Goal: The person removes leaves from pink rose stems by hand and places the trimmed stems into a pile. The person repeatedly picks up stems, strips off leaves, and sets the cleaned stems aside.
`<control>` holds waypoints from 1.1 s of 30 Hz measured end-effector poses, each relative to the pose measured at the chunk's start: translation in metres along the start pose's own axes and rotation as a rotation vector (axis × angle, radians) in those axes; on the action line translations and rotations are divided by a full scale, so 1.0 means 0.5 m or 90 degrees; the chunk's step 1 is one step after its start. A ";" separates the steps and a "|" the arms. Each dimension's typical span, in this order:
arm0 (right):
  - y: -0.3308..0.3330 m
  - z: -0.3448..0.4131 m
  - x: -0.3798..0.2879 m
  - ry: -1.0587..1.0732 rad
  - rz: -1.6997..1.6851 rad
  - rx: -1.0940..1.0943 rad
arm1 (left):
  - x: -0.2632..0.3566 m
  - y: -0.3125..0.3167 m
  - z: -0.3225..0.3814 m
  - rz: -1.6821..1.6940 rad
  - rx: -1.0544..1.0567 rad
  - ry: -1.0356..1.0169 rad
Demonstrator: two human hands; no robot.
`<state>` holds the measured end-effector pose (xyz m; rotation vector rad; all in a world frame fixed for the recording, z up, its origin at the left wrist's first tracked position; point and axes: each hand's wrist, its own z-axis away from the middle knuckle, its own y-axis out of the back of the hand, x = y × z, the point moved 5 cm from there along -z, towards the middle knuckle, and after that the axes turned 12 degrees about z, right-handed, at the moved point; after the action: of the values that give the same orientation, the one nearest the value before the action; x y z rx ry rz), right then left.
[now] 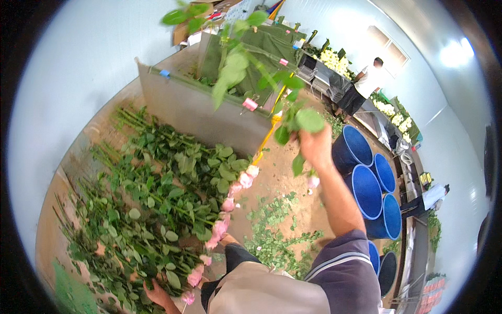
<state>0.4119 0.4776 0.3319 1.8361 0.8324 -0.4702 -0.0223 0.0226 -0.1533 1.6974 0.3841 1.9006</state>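
My right hand point(311, 143) is raised over the floor, closed around a leafy rose stem point(266, 72) that slants up to the left; a pale pink rose bloom point(313, 181) hangs below the hand. At the lower left, my left hand point(157, 293) reaches among the leaves of the cut roses lying on the table; its fingers are partly hidden in foliage, so its hold is unclear. The long-stemmed roses point(157, 196) lie in rows, stems to the left, with pink blooms point(219, 229) lined along the table's near edge.
A grey panel divider point(208, 114) with clips stands beyond the roses. Blue bins point(366, 190) stand on the right, and leaf litter point(270, 227) covers part of the floor. Two people, one in a white shirt point(368, 82) and another point(431, 198), are at benches farther off.
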 end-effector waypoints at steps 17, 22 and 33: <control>-0.063 -1.007 0.462 0.268 0.327 0.050 | 0.105 0.020 0.040 -0.013 0.059 0.127; 0.057 -0.830 0.452 0.185 0.025 0.119 | 0.127 0.015 0.061 -0.002 0.085 0.100; 0.020 -0.039 0.091 0.207 0.053 0.236 | 0.135 0.032 0.065 0.244 -0.052 0.157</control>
<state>0.4494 0.5081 0.3166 2.3230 0.9243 -0.2884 0.0030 0.0434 -0.0842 1.5703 0.0706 2.3794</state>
